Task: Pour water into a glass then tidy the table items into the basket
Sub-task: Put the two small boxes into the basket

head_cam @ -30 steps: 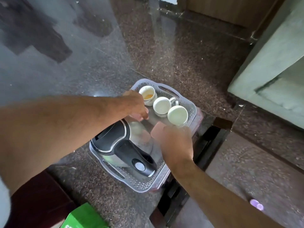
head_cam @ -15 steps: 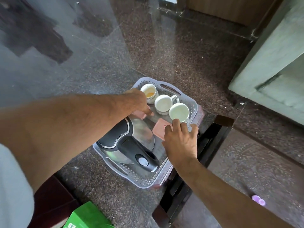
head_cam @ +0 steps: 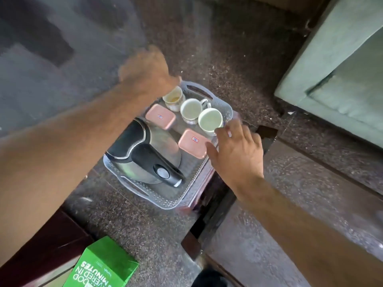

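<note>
I see my right hand (head_cam: 236,150) spread, empty, thumb touching the near pink lidded box (head_cam: 192,143) in the basket (head_cam: 227,109). Left hand (head_cam: 148,72) blurred above the far rim, grip unclear. Kettle (head_cam: 145,153), three cups (head_cam: 191,110) inside.

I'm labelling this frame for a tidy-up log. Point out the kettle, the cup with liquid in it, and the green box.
kettle (head_cam: 163,150), head view, on its steel body.
cup with liquid (head_cam: 173,97), head view, on its inside.
green box (head_cam: 103,266), head view, on its printed top face.
</note>
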